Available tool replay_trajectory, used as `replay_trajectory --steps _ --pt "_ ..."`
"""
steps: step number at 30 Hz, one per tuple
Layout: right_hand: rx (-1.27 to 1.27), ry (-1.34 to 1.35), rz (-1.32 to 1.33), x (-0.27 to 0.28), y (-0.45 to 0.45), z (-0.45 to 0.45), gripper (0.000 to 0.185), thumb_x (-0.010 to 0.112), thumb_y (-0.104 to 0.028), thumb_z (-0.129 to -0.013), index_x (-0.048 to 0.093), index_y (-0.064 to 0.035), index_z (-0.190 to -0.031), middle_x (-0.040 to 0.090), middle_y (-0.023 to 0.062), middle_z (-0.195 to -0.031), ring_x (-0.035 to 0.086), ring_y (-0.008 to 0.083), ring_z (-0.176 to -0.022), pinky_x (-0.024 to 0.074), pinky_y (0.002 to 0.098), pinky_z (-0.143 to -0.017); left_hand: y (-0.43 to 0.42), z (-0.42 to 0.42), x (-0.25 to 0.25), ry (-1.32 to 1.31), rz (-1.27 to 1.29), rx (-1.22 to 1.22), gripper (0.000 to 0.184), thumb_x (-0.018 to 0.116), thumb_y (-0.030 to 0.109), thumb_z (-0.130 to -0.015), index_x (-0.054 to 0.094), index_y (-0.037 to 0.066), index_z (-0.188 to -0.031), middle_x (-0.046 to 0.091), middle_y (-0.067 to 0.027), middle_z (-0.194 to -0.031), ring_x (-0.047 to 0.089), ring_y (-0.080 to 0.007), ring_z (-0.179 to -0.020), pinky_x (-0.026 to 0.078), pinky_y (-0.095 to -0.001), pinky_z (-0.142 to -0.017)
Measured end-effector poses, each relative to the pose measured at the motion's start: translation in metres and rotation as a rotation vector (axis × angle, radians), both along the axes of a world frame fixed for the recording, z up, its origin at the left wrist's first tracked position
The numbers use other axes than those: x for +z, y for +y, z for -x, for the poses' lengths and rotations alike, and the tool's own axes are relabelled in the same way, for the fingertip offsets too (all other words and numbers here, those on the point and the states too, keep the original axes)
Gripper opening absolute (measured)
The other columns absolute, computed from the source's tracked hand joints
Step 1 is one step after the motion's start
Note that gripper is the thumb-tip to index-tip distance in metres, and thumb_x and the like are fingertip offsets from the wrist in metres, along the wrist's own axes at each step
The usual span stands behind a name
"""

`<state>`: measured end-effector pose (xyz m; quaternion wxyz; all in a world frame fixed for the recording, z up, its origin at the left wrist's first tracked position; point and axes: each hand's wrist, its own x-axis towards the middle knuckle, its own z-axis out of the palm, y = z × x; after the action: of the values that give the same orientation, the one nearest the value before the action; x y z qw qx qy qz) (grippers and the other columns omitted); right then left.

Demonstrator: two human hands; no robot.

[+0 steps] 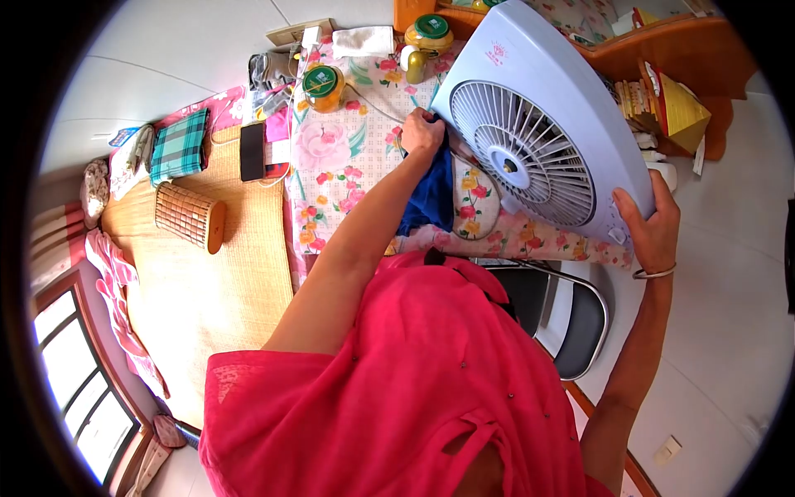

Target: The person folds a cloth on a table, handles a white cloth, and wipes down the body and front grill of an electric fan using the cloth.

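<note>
A pale blue box fan (pixel 571 99) with a round slatted grille stands tilted on a table with a flowered cloth (pixel 331 190). My right hand (pixel 654 222) grips its lower right edge, with the thumb on the front near the knobs. My left hand (pixel 422 132) is closed on a dark blue cloth (pixel 432 195) beside the fan's left edge. The cloth hangs down over the table; whether it touches the fan there I cannot tell. A cord runs over the tablecloth behind my left hand.
Jars with green lids (pixel 323 87) and a white folded cloth (pixel 363 41) sit toward the back. To the left, a woven mat (pixel 240 282) bears a slatted bamboo pillow (pixel 189 215) and a phone (pixel 252 152). A black chair (pixel 580 331) stands below the table.
</note>
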<state>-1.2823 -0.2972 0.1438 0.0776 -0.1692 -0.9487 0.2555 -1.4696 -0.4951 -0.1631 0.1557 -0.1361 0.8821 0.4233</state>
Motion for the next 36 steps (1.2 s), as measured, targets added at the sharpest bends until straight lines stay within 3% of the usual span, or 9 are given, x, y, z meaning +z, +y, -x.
replay_trajectory --steps 8,11,14,18,22,25,28,36 --pt "0.012 -0.059 -0.032 0.003 0.000 0.000 0.033 0.068 -0.020 -0.081 0.058 0.0020 -0.104 0.064 0.0122 -0.091 0.059 0.0191 -0.082 0.0471 0.0319 -0.078 0.008 -0.004 0.001 0.062 0.040 0.150 0.023 0.067 0.025 -0.069 0.067 0.012 -0.088 0.069 -0.0140 -0.091 0.066 -0.0331 -0.088 0.052 -0.0423 -0.078" --pt "-0.002 0.010 0.009 0.002 -0.002 0.001 0.038 0.073 -0.025 -0.076 0.057 0.0022 -0.097 0.064 0.0147 -0.085 0.059 0.0219 -0.073 0.0477 0.0329 -0.070 0.007 0.004 -0.002 0.023 0.038 0.283 0.023 0.067 0.024 -0.070 0.068 0.009 -0.087 0.069 -0.0159 -0.089 0.066 -0.0333 -0.087 0.051 -0.0430 -0.078" --pt "0.014 0.027 0.003 0.001 0.000 0.000 0.037 0.073 -0.026 -0.076 0.058 0.0019 -0.096 0.063 0.0140 -0.083 0.058 0.0216 -0.072 0.0476 0.0324 -0.069 -0.003 -0.005 -0.019 0.189 -0.072 0.178 0.030 0.071 0.030 -0.069 0.070 0.007 -0.088 0.069 -0.0162 -0.090 0.066 -0.0325 -0.087 0.051 -0.0413 -0.080" --pt "0.029 0.016 0.017 0.003 0.000 0.001 0.038 0.073 -0.027 -0.076 0.058 0.0018 -0.096 0.063 0.0135 -0.082 0.057 0.0210 -0.071 0.0473 0.0319 -0.069 -0.006 -0.026 -0.022 0.366 -0.224 0.030 0.026 0.071 0.022 -0.070 0.069 0.002 -0.087 0.069 -0.0170 -0.083 0.067 -0.0309 -0.081 0.052 -0.0381 -0.076" --pt "0.010 0.013 0.029 0.003 -0.001 0.002 0.039 0.073 -0.028 -0.076 0.058 0.0019 -0.097 0.063 0.0134 -0.082 0.057 0.0210 -0.071 0.0473 0.0318 -0.069 0.001 -0.024 -0.031 0.413 -0.190 0.003 0.023 0.066 0.021 -0.070 0.067 0.006 -0.087 0.068 -0.0161 -0.086 0.065 -0.0341 -0.085 0.051 -0.0421 -0.077" --pt "0.002 0.029 0.027 0.004 -0.002 0.002 0.040 0.073 -0.028 -0.075 0.059 0.0018 -0.098 0.063 0.0133 -0.083 0.057 0.0207 -0.072 0.0474 0.0319 -0.069 0.005 -0.020 -0.024 0.324 -0.129 0.046 0.025 0.068 0.022 -0.068 0.068 0.004 -0.086 0.070 -0.0158 -0.087 0.067 -0.0327 -0.084 0.052 -0.0393 -0.077" --pt "-0.002 0.026 0.022 0.003 -0.002 0.001 0.040 0.073 -0.028 -0.075 0.059 0.0017 -0.097 0.063 0.0130 -0.083 0.058 0.0201 -0.072 0.0475 0.0318 -0.069 0.009 -0.017 -0.015 0.183 -0.072 0.076 0.025 0.067 0.023 -0.068 0.067 0.009 -0.089 0.068 -0.0147 -0.090 0.064 -0.0349 -0.087 0.050 -0.0436 -0.078" --pt "-0.013 0.028 0.082 0.002 0.000 0.000 0.037 0.074 -0.027 -0.075 0.058 0.0010 -0.095 0.063 0.0116 -0.081 0.058 0.0184 -0.070 0.0476 0.0313 -0.067 0.005 -0.010 -0.028 0.227 -0.155 0.141 0.025 0.068 0.023 -0.069 0.068 0.005 -0.087 0.068 -0.0175 -0.087 0.065 -0.0348 -0.085 0.051 -0.0424 -0.078"
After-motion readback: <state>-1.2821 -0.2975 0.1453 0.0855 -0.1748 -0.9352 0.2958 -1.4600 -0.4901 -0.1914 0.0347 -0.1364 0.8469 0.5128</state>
